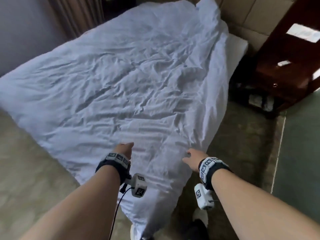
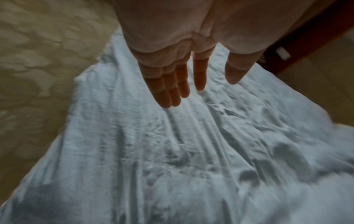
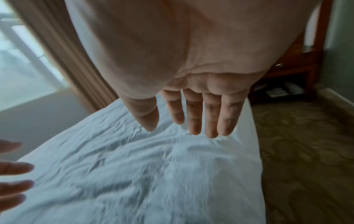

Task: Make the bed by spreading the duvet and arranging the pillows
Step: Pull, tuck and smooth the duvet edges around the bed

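A white, wrinkled duvet (image 1: 121, 80) lies spread over the whole bed, its near corner hanging toward the floor. My left hand (image 1: 125, 147) hovers over the duvet's near end with straight fingers (image 2: 172, 91), holding nothing. My right hand (image 1: 192, 157) is just to its right, near the duvet's right edge, fingers (image 3: 195, 119) straight and spread above the duvet (image 3: 134, 174). A white pillow (image 1: 237, 44) shows partly at the head of the bed, beside the bunched far corner of the duvet. I cannot tell whether either palm touches the fabric.
A dark wooden nightstand (image 1: 285, 66) stands right of the bed with items on its lower shelf. Patterned carpet (image 1: 242, 144) runs along both sides. Curtains (image 1: 76, 16) hang at the far left. A padded headboard (image 1: 247, 16) is behind the pillow.
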